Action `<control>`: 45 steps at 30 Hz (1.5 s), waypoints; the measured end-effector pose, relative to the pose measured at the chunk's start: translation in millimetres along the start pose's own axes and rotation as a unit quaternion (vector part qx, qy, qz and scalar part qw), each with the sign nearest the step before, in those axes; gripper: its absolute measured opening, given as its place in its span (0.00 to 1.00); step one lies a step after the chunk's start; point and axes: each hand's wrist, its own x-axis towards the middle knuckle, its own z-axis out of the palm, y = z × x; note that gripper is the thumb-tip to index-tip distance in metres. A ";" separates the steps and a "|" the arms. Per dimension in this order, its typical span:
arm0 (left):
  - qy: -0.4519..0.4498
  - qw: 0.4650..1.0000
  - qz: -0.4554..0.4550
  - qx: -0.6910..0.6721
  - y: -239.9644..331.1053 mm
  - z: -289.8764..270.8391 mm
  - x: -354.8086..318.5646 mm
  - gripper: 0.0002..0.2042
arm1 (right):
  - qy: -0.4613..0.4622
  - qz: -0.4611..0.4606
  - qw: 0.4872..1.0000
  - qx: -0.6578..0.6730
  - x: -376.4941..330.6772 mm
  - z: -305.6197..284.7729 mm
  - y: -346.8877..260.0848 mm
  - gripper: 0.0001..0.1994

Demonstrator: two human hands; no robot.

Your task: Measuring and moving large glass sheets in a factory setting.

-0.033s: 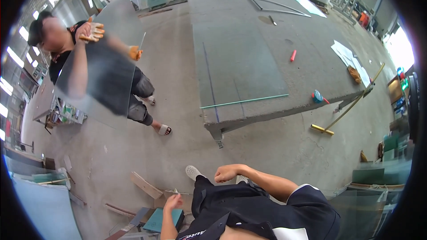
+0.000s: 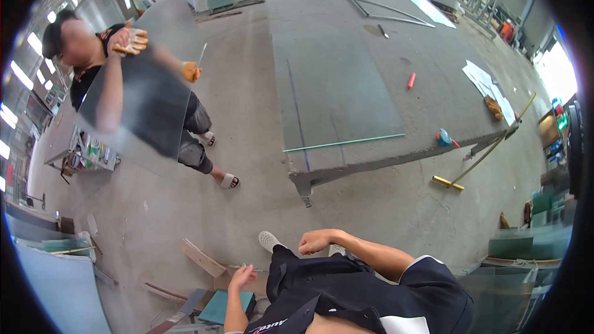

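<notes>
My right hand (image 2: 314,242) hangs in front of my body, its fingers curled into a loose fist with nothing showing in it. Lower and to the left, my left hand (image 2: 243,277) is up with its fingers partly stretched and apart, and nothing is in it. Neither hand touches the table. A clear glass sheet (image 2: 337,86) lies flat at the table's near left corner, with dark lines running along it. At the left, a person (image 2: 86,74) in orange-and-white work gloves (image 2: 131,43) holds another large glass pane (image 2: 139,108) upright in front of the body.
The grey table (image 2: 427,105) bears a metal triangular frame (image 2: 396,12), a knife-like tool (image 2: 383,31), a red marker-like stick (image 2: 411,80), a blue-and-red tape measure (image 2: 444,138), papers (image 2: 481,80) and a brown glove (image 2: 494,107). A T-shaped bar (image 2: 475,167) leans on its right corner. Wooden boards (image 2: 203,258) lie near my feet.
The view has shifted very slightly, so the table and the person appear a little further right. My hands keep nearly the same pose; the left is slightly higher.
</notes>
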 end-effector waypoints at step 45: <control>-0.266 0.615 0.573 0.471 1089.8 116.2 272.6 0.14 | 0.857 0.435 0.277 0.024 -51.1 -702.4 39.0 0.36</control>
